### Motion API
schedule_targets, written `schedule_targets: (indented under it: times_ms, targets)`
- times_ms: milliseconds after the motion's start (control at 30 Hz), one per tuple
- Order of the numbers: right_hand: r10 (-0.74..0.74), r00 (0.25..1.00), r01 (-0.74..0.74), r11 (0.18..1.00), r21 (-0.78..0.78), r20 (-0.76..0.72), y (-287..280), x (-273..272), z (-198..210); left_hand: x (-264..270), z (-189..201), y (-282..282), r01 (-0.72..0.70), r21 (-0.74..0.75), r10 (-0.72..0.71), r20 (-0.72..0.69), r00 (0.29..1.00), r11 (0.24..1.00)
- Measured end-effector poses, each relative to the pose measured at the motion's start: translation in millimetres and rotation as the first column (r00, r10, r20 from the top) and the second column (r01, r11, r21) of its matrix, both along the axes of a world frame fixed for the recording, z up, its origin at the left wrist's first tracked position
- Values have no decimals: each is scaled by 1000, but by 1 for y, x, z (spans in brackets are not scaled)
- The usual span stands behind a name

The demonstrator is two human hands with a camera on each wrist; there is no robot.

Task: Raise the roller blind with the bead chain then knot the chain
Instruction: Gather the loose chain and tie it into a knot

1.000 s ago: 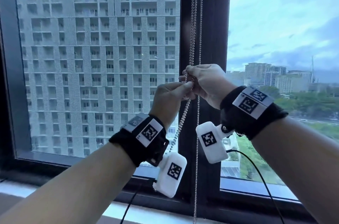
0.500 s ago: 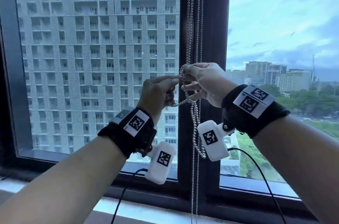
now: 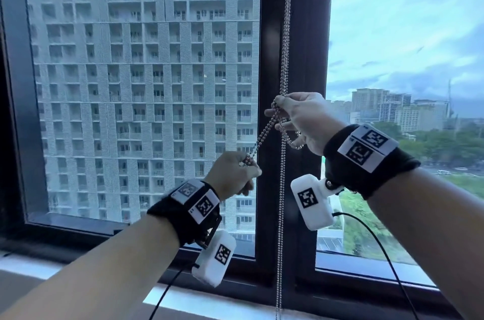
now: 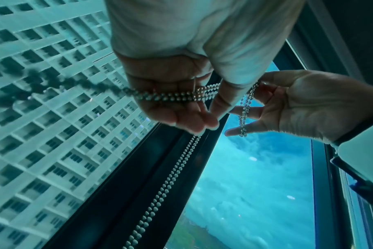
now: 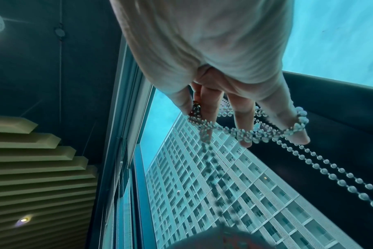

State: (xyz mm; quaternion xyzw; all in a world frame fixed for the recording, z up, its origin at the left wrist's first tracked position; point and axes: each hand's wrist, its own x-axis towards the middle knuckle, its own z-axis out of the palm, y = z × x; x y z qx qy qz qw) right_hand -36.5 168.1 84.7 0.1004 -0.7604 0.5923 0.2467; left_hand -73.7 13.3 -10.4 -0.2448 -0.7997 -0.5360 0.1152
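Note:
A silver bead chain hangs in front of the dark window mullion. My right hand pinches it between thumb and forefinger, and a loop of chain lies round its spread fingers. From there a doubled strand runs taut down and left to my left hand, which grips it with curled fingers. The rest of the chain falls straight down to the sill. In the left wrist view my right hand is beside the left. No blind covers the glass in the head view.
Large window panes stand on both sides of the mullion, with a pale sill below. Black cables trail from the white wrist cameras. A slatted ceiling with a spotlight shows in the right wrist view.
My left hand has moved down, drawing a doubled strand of chain out taut from my right hand. My right hand has stayed where it was, keeping the loop on its fingers.

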Motion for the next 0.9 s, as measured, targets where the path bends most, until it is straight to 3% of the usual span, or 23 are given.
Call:
schedule_targets:
  times_ms: [200,400,467,600,733,900]
  targets:
    - [6,1000,-7,999,48,20,-6,-2,-7,10,11,18,179,306,-213,80,974,935]
    - [48,999,-48,997,62,9,-10,0,-10,21,32,37,256,612,-355,44,934,749]
    - [43,999,-45,990,130,17,-9,1,-9,21,32,40,227,639,-314,23,949,735]
    - [65,998,-68,974,218,19,-7,4,-8,17,24,42,119,571,-117,-40,992,812]
    - [96,994,-105,976,191,55,-5,4,-11,18,17,41,152,631,-162,-41,986,760]
    - [155,981,-167,980,104,113,-3,3,-17,20,-3,41,111,608,-151,15,988,786]
